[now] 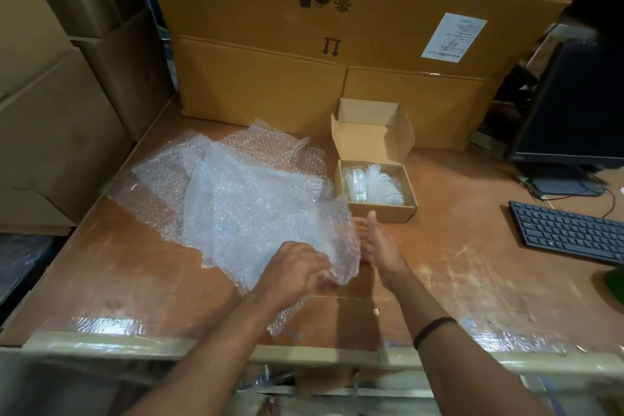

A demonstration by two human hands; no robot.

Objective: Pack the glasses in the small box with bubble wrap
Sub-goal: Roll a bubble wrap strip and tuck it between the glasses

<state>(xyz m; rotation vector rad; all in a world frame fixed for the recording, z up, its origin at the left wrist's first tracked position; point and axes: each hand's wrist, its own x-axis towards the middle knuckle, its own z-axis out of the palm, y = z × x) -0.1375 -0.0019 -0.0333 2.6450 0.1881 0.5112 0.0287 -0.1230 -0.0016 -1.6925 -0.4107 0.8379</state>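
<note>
In the lower middle of the frame the left hand [297, 272] curls its fingers round the near edge of a sheet of bubble wrap [243, 199] and lifts it off the table [135, 280]. More sheets lie spread beneath, towards centre left. Just to its right the right hand [378, 243] is held flat with straight fingers at the sheet's edge, gripping nothing; a black wristband [434, 331] sits on that arm.

Right of centre stands the small box [374, 214], lid raised. The glasses [356, 181] lie inside it; one carries a small sticker too blurred to read, and the other looks wrapped.

Large cartons [270, 84] fill the top of the frame, printed with upside-down handling symbols and two arrows pointing down. A white label [452, 37] at upper right is illegible. A monitor [574, 105] and keyboard [570, 233] sit at the right edge.
</note>
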